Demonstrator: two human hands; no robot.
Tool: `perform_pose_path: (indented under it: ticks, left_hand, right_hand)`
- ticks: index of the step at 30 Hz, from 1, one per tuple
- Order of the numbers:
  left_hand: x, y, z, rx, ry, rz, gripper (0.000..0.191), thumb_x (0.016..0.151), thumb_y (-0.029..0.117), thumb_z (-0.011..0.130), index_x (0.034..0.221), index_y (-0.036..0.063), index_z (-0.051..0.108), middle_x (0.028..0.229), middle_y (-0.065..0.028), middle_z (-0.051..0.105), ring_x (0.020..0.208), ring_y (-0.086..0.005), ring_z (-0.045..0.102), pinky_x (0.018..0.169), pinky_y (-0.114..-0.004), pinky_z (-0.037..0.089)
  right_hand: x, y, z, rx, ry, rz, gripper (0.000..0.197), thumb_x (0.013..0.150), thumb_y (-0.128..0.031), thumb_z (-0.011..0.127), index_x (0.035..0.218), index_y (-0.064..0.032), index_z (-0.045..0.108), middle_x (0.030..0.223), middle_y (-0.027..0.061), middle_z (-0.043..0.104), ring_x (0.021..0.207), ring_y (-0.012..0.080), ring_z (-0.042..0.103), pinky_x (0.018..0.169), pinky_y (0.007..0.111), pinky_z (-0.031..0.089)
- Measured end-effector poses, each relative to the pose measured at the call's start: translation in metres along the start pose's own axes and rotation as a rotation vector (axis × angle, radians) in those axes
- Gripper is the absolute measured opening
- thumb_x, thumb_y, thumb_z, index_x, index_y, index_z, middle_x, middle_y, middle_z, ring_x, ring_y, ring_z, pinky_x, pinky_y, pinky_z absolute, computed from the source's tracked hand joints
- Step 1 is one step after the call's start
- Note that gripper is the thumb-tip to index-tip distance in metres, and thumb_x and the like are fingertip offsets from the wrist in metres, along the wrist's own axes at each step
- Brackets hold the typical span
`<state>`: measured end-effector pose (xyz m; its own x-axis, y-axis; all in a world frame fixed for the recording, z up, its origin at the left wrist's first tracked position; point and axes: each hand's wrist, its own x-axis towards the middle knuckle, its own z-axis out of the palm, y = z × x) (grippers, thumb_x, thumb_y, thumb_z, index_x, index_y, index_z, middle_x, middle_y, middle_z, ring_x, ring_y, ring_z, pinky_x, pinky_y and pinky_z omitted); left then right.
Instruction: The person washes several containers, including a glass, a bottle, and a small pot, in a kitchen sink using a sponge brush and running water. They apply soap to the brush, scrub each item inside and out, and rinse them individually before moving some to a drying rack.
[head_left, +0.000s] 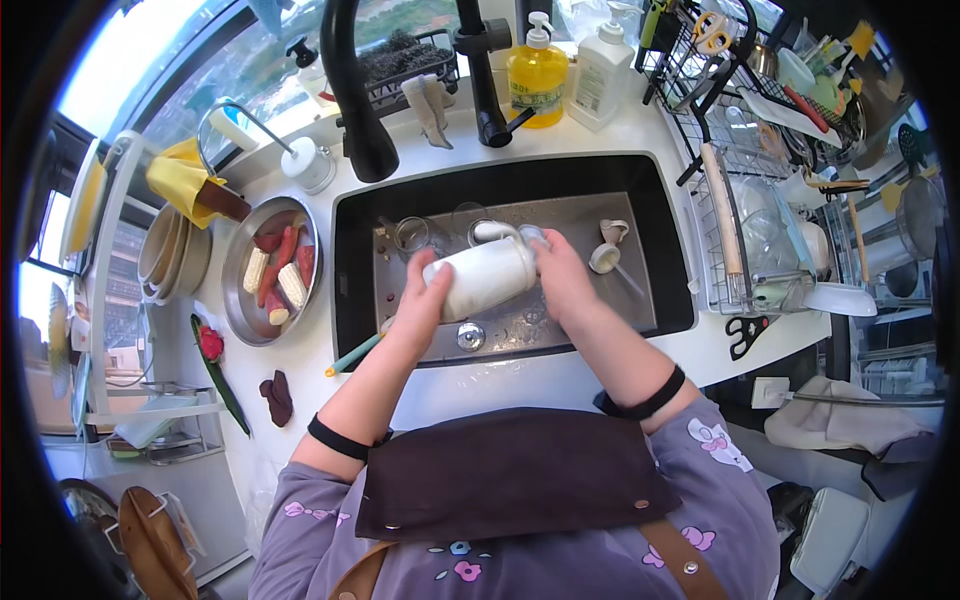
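My left hand (421, 300) grips the base end of a white cylindrical container (491, 279), tilted over the sink (517, 349). My right hand (564, 274) is at its mouth end, fingers around a small translucent piece (534, 234) that may be a lid or rim. Behind the container, a white rounded part (491, 230) shows; whether it belongs to it I cannot tell. Clear glassware (412, 235) stands at the back of the sink. A white piece with a stem (604, 259) lies on the right of the basin. The round drain (470, 337) is near the front.
A steel bowl (232, 319) at left holds corn and red root vegetables. Beside it lie a cucumber (221, 382) and a dark cloth (277, 399). A black faucet (371, 154) overhangs the sink. Yellow soap (535, 82) and a white pump bottle (602, 75) stand behind; a dish rack (709, 262) is right.
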<state>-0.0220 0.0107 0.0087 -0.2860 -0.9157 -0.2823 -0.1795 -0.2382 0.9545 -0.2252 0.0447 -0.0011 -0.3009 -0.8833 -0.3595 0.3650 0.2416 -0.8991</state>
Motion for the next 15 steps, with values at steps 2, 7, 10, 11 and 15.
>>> perform_pose_path:
  ticks: [2,7,10,11,15]
  left_hand:
    - [-0.006,0.022,0.012,0.506,0.074,0.623,0.072,0.072,0.039,0.07,0.13,0.0096,0.038,0.13,-0.0223,0.035,0.115,-0.0329,0.045,0.092,-0.044,0.043]
    - [-0.012,0.039,0.006,0.728,0.006,1.053,0.065,0.076,0.027,0.07,0.128,0.0088,0.036,0.126,-0.0214,0.039,0.113,-0.0297,0.047,0.089,-0.042,0.045]
    - [0.001,0.034,0.008,-0.373,0.06,-0.234,0.042,0.091,0.036,0.053,0.123,0.0098,0.044,0.109,-0.0147,0.056,0.083,-0.0267,0.063,0.053,-0.032,0.057]
    - [0.01,0.024,-0.005,-0.445,-0.064,-0.567,0.046,0.092,0.047,0.046,0.121,0.011,0.048,0.104,-0.0139,0.06,0.079,-0.0276,0.064,0.052,-0.036,0.058]
    - [-0.01,0.014,-0.007,-0.495,-0.299,-0.623,0.05,0.089,0.048,0.051,0.123,0.0111,0.047,0.111,-0.0152,0.057,0.088,-0.0313,0.062,0.06,-0.042,0.057]
  right_hand:
    - [0.019,0.01,-0.014,0.122,-0.012,0.141,0.029,0.091,-0.011,0.045,0.118,-0.001,0.048,0.101,0.0103,0.059,0.087,0.0189,0.058,0.076,0.031,0.046]
    - [0.002,0.002,0.005,0.235,0.106,0.019,0.036,0.09,-0.011,0.045,0.124,0.0004,0.044,0.109,0.0146,0.057,0.094,0.0255,0.057,0.081,0.037,0.045]
    - [-0.029,0.005,0.006,-0.449,-0.011,-0.542,0.029,0.09,-0.014,0.047,0.116,-0.0007,0.049,0.105,0.0173,0.056,0.098,0.0287,0.054,0.083,0.039,0.043]
    - [-0.034,0.007,0.005,-0.451,-0.02,-0.544,0.029,0.09,-0.014,0.047,0.116,-0.0007,0.049,0.105,0.0173,0.056,0.098,0.0287,0.054,0.083,0.039,0.043]
    - [-0.015,0.013,-0.006,-0.738,0.008,-0.807,0.025,0.092,-0.015,0.047,0.111,0.0004,0.051,0.101,0.015,0.06,0.093,0.0233,0.058,0.078,0.033,0.045]
